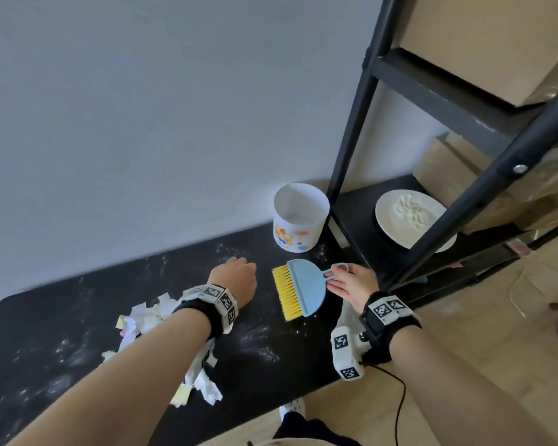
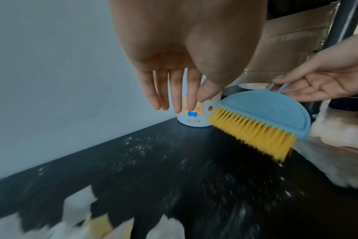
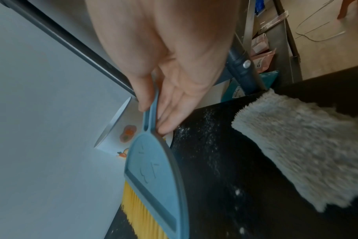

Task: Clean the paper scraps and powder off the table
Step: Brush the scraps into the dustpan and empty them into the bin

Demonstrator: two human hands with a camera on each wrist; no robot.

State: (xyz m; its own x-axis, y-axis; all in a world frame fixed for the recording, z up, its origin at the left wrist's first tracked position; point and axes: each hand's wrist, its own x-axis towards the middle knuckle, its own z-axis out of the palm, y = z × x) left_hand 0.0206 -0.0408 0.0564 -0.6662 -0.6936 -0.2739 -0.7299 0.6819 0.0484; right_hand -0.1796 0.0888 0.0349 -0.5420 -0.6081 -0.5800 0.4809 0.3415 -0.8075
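A small brush [image 1: 298, 286] with a blue body and yellow bristles is over the right part of the black table [image 1: 62, 317]. My right hand [image 1: 339, 273] pinches its loop handle between thumb and fingers. In the right wrist view, the brush [image 3: 153, 177] points away from the hand [image 3: 151, 116], bristles down by the tabletop. My left hand [image 1: 236, 275] hovers left of the brush with fingers [image 2: 186, 103] hanging straight, holding nothing. Torn paper scraps [image 1: 142, 320] lie piled under my left forearm. White powder [image 1: 264, 349] is scattered across the table.
A white bin [image 1: 300, 217] with a bear print stands at the wall behind the brush. A grey fluffy cloth [image 3: 307, 145] lies at the table's right edge. To the right, a black metal rack [image 1: 464, 220] holds a plate of flour [image 1: 409, 217].
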